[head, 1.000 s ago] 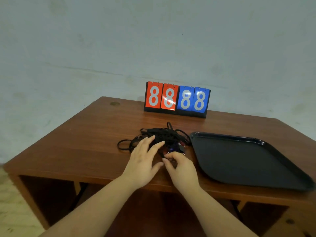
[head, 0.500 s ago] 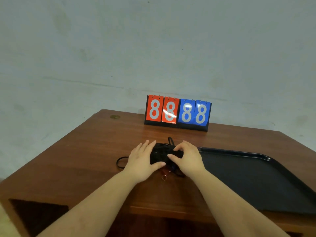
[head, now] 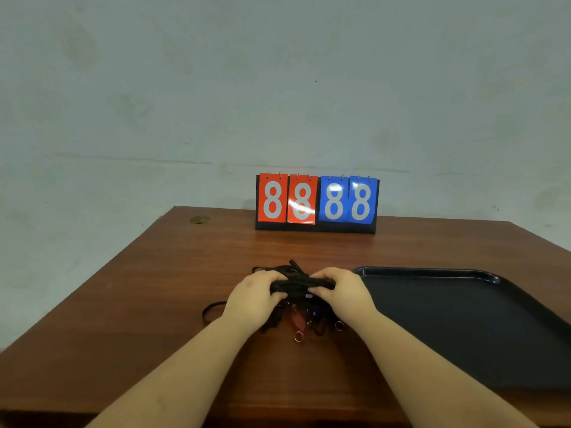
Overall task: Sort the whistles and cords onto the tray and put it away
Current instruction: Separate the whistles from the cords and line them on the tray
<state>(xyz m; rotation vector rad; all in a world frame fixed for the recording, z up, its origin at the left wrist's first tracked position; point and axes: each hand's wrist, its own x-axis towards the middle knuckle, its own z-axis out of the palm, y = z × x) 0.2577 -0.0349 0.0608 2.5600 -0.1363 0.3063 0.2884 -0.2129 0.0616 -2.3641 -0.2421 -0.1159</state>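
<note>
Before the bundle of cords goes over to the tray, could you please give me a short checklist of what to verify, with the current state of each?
1. Left hand grips the cord bundle: ok.
2. Right hand grips it too: ok.
3. Black tray has bare room on the right: ok.
4. All cords gathered: not ok, one loop trails on the table.
5. Whistles secure: cannot tell; a red whistle and key rings dangle below.
6. Scoreboard away from the path: ok.

Cords point(head: 301, 284) lie left of tray point(head: 432, 272), before scoreboard point(head: 316, 201).
</note>
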